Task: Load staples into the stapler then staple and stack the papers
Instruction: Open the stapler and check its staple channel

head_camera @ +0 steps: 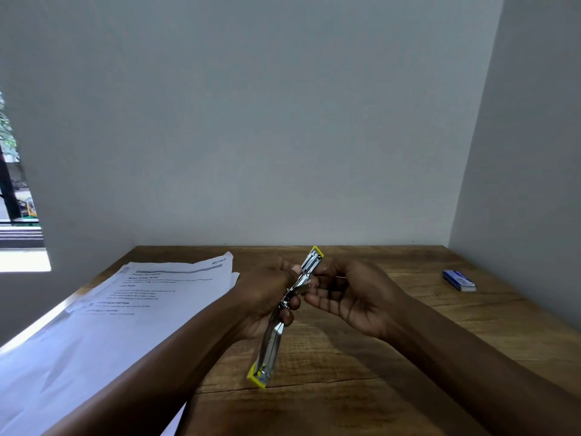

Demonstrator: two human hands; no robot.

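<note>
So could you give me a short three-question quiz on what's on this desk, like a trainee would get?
1. True or false: the stapler is swung fully open, held above the wooden table.
2. Which hand grips the stapler at its hinge? A) left hand B) right hand C) neither
3. Fill in: the small blue box lies on the person's ____ side, the printed papers on the other.

Key
1. True: its two yellow-tipped ends point apart.
2. A; the right hand's fingertips only meet the upper half, and whether they hold staples cannot be told.
3. Right.
</note>
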